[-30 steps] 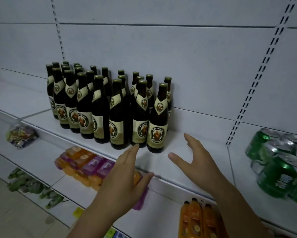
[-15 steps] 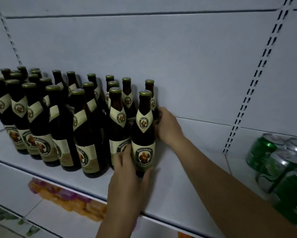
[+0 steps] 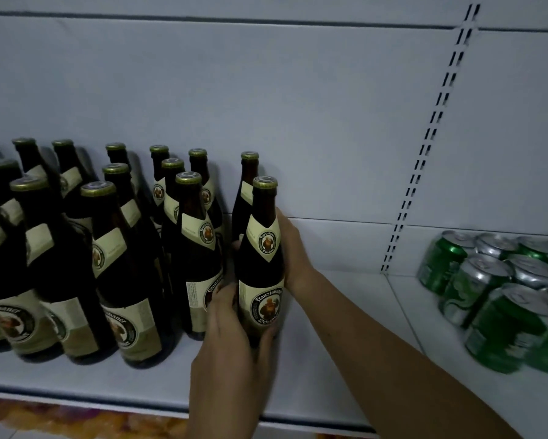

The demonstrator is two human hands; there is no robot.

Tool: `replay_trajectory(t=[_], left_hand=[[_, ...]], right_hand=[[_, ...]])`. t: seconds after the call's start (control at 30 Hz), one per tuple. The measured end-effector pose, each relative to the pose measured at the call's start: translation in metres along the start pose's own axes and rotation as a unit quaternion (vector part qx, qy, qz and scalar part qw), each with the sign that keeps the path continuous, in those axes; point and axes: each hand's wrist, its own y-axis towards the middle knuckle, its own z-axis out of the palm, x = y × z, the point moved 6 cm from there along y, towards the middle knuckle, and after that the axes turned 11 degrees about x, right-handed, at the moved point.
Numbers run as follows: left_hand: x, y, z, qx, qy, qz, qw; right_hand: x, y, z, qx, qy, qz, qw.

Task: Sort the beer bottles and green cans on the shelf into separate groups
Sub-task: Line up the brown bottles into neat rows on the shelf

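One beer bottle [image 3: 261, 270] stands at the right end of the other bottles [image 3: 114, 264] on the shelf [image 3: 329, 359]. The left hand [image 3: 231, 337] has its fingers curled round the bottle's base, and the right hand [image 3: 293, 251] wraps its shoulder. Green cans [image 3: 488, 296] cluster well apart at the right end, so the sorting looks nearly finished, with only tidying left.

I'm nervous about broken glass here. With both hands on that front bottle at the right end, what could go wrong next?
1. The front bottle stands close to its neighbour and the bottle behind; a careless move could knock glass on glass and tip one.
2. The left hand grips it low and the right hand wraps round its back, so the tall top could sway if lifted fast.
3. Moved too far right, it could bump the green cans.
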Motion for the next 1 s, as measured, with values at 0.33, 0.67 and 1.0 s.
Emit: replay_trajectory(t=[0.33, 0.67, 1.0], left_hand=[[-0.024, 0.029, 0.034, 0.104, -0.098, 0.069, 0.987], [-0.06, 0.101, 0.087, 0.239, -0.111, 0.1, 0.959], [-0.069, 0.136, 0.123, 0.214, -0.13, 0.109, 0.962]], right_hand=[[-0.016, -0.034, -0.067, 0.008, -0.123, -0.033, 0.992], [-0.055, -0.075, -0.169, -0.123, -0.1, -0.015, 0.987], [-0.069, -0.084, -0.187, -0.216, -0.071, -0.058, 0.972]])
